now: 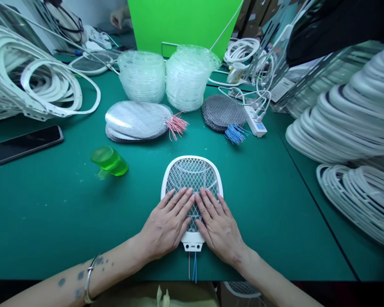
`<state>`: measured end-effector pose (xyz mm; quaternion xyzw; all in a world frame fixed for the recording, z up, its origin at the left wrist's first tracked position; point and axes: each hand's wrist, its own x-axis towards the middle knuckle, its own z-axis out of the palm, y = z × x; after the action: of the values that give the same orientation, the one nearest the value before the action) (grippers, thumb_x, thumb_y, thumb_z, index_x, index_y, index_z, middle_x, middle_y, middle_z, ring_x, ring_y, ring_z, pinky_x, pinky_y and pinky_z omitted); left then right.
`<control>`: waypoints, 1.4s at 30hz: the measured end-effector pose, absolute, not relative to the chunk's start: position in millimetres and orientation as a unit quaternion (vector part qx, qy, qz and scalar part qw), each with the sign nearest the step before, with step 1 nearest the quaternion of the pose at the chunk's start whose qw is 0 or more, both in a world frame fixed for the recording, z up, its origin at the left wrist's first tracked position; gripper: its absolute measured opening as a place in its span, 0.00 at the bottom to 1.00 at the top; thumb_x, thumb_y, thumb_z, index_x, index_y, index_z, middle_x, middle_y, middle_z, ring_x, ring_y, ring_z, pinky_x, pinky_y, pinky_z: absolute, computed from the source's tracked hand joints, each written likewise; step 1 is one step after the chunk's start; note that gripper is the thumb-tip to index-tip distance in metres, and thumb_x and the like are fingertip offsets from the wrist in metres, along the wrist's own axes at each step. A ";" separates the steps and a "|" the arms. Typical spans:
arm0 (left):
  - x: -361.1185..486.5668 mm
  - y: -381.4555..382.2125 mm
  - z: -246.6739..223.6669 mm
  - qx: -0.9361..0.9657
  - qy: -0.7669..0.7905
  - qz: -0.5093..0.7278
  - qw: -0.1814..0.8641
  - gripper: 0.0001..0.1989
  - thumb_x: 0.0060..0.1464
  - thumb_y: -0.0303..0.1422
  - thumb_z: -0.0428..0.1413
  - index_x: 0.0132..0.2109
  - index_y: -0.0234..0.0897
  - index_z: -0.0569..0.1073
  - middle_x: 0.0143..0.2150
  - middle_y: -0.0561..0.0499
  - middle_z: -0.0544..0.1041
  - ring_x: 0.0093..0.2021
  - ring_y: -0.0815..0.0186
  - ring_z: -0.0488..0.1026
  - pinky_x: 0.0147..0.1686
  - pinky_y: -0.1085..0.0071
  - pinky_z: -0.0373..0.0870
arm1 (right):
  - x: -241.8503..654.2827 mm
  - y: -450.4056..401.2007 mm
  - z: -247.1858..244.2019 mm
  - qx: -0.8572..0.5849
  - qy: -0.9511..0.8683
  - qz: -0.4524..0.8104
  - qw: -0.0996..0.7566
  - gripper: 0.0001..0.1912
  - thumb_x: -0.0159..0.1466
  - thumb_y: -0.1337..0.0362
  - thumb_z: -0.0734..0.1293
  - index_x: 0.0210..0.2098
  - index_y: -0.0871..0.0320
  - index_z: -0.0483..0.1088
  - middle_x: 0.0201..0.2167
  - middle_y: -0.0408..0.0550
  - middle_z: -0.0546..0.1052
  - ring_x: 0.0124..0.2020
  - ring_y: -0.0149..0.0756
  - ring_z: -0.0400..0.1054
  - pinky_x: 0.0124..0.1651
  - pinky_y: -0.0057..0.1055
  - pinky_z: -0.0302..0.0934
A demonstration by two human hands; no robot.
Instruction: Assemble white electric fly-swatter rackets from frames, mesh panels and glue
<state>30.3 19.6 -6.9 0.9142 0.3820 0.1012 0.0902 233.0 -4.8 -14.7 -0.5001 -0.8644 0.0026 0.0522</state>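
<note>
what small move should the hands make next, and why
I'd perhaps slide the left hand and right hand toward the far end of the frame: both lie palm down, fingertips near the middle of the mesh, leaving the part beyond uncovered.

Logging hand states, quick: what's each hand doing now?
Left hand: open, flat on the mesh panel, gripping nothing.
Right hand: open, flat on it too.

A person's hands [166,228] hide parts of a white-framed mesh panel [192,174]; stacked white frames [348,117] run past the right edge; a power strip [252,118] shows illegible print [260,127].
</note>
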 end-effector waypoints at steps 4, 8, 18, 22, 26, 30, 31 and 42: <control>30.2 19.4 -8.6 0.918 0.379 0.097 0.067 0.29 0.67 0.35 0.42 0.72 0.33 0.46 0.72 0.43 0.47 0.72 0.55 0.44 0.70 0.55 0.42 | 232.5 -5.0 -15.2 -0.506 -0.861 0.010 0.052 0.31 0.72 0.57 0.53 0.71 0.60 0.42 0.71 0.51 0.45 0.72 0.44 0.36 0.70 0.48 0.39; 29.8 17.9 -11.8 0.920 0.375 0.105 0.052 0.29 0.68 0.36 0.42 0.72 0.32 0.46 0.73 0.43 0.47 0.72 0.56 0.44 0.70 0.56 0.42 | 234.2 -2.9 -11.6 -0.499 -0.865 0.037 0.038 0.34 0.72 0.53 0.53 0.71 0.59 0.37 0.72 0.51 0.42 0.72 0.44 0.35 0.71 0.49 0.40; 1.9 14.9 10.6 0.917 0.312 0.205 0.142 0.18 0.67 0.34 0.48 0.62 0.39 0.68 0.68 0.48 0.63 0.69 0.60 0.55 0.68 0.53 0.54 | 256.0 -24.2 6.1 -0.430 -0.894 0.019 0.121 0.33 0.71 0.55 0.59 0.70 0.60 0.46 0.70 0.52 0.53 0.71 0.48 0.39 0.70 0.55 0.37; -18.3 5.0 0.5 0.932 0.235 0.255 0.105 0.13 0.64 0.30 0.54 0.54 0.36 0.74 0.57 0.46 0.76 0.61 0.60 0.69 0.59 0.61 0.71 | 264.1 -35.5 -6.8 -0.339 -0.924 -0.008 0.174 0.29 0.67 0.63 0.66 0.66 0.58 0.58 0.63 0.49 0.66 0.68 0.45 0.52 0.67 0.48 0.54; -23.3 0.7 -9.1 0.947 0.198 0.249 0.047 0.16 0.65 0.25 0.49 0.57 0.31 0.71 0.54 0.43 0.78 0.56 0.60 0.74 0.54 0.61 0.75 | 264.2 -34.0 -12.2 -0.328 -0.921 -0.012 0.210 0.26 0.66 0.70 0.67 0.62 0.60 0.63 0.58 0.49 0.72 0.64 0.44 0.59 0.63 0.44 0.63; -19.7 2.9 -8.6 0.948 0.179 0.262 0.029 0.15 0.65 0.25 0.49 0.55 0.28 0.72 0.52 0.42 0.79 0.52 0.60 0.76 0.52 0.62 0.76 | 263.5 -29.5 -8.3 -0.310 -0.924 -0.025 0.223 0.24 0.64 0.71 0.68 0.60 0.61 0.66 0.55 0.49 0.74 0.61 0.43 0.63 0.61 0.41 0.65; -18.8 4.0 -8.4 0.947 0.177 0.267 0.029 0.14 0.66 0.25 0.48 0.55 0.28 0.72 0.51 0.42 0.80 0.51 0.61 0.77 0.51 0.63 0.77 | 264.1 -29.1 -7.5 -0.307 -0.925 -0.021 0.222 0.24 0.64 0.71 0.68 0.60 0.61 0.66 0.55 0.50 0.74 0.61 0.43 0.63 0.61 0.40 0.65; -18.1 7.8 -2.4 0.949 0.156 0.273 0.012 0.12 0.63 0.25 0.51 0.51 0.26 0.74 0.47 0.40 0.81 0.48 0.60 0.78 0.50 0.63 0.77 | 269.6 -20.5 -3.8 -0.279 -0.935 0.000 0.220 0.27 0.65 0.72 0.68 0.63 0.59 0.63 0.54 0.48 0.74 0.58 0.40 0.67 0.60 0.36 0.65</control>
<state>-18.1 7.8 -2.4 0.9493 0.1560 0.2728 0.0124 269.6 -20.5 -3.8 -0.2787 -0.9347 0.0000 0.2205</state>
